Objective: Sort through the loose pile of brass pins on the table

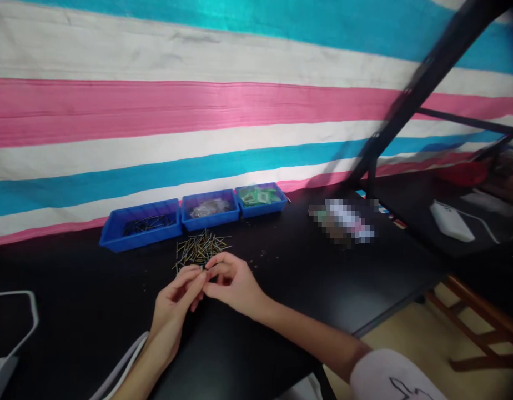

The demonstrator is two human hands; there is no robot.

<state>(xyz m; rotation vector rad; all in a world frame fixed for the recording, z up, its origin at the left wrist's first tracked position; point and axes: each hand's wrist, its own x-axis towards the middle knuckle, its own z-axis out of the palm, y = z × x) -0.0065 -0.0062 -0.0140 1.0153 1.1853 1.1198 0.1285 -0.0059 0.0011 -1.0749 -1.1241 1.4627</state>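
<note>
My left hand (179,294) and my right hand (235,286) meet over the black table, fingertips pinched together. Whatever sits between the fingers is too small and too covered to name. Just beyond them lies a loose pile of thin metal rods (200,247), some yellowish and some grey, which look like long screws or drill bits. Behind the pile three blue trays stand in a row. The left tray (110,239) holds dark thin rods, the middle tray (190,225) clear plastic bags, and the right tray (256,210) green-and-clear packets.
A striped sheet (198,111) hangs behind the table (94,311). To the right are a blurred-out item (342,222), a slanted black metal frame (390,116), a white device (452,221) and a wooden stool (481,328). A white bent bar (34,311) stands at the left edge.
</note>
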